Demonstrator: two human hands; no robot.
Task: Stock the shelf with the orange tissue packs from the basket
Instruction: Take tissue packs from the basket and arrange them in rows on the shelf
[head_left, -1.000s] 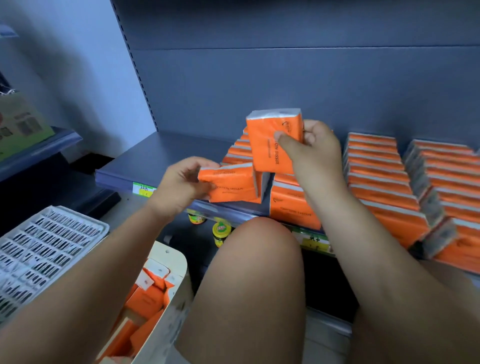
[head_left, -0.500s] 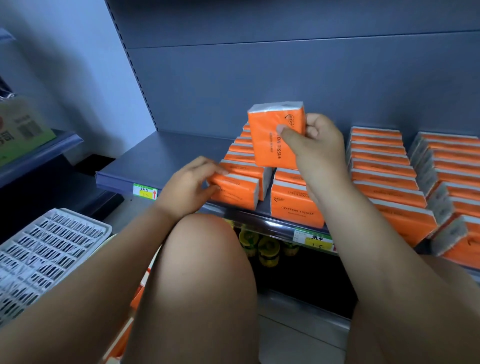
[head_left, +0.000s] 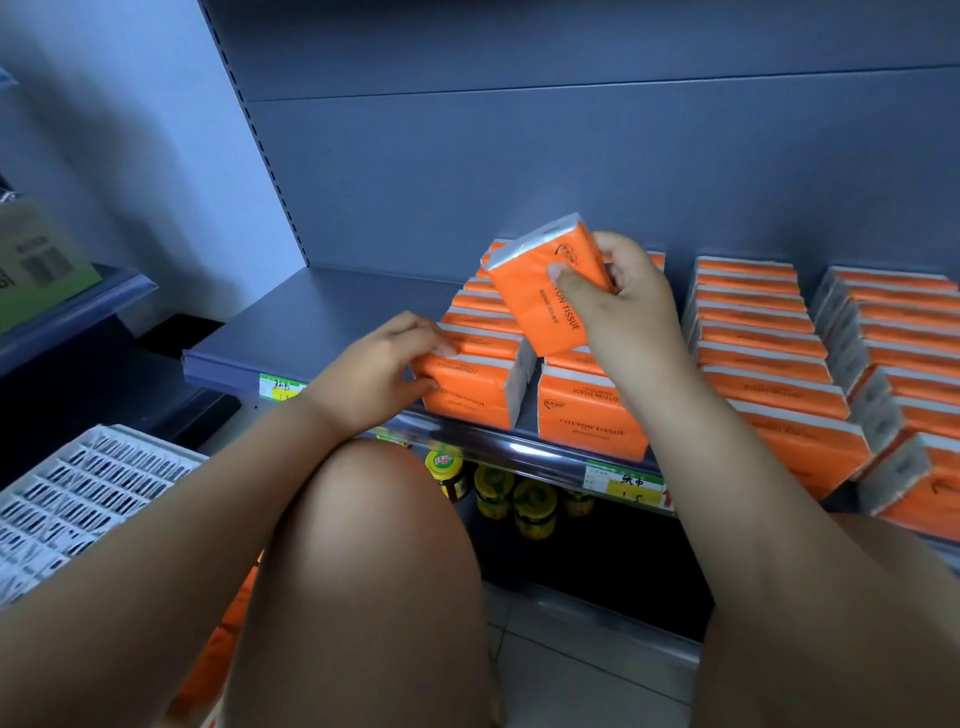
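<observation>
I see bare shelf (head_left: 322, 317) mid-left of frame, room for a hand; orange packs (head_left: 753, 338) block ctr & right.

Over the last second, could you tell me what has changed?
The left hand set its orange tissue pack down at the front of the leftmost row on the shelf, still gripping it. The right hand tipped its raised tissue pack leftward. The stocked rows stayed put.
</observation>
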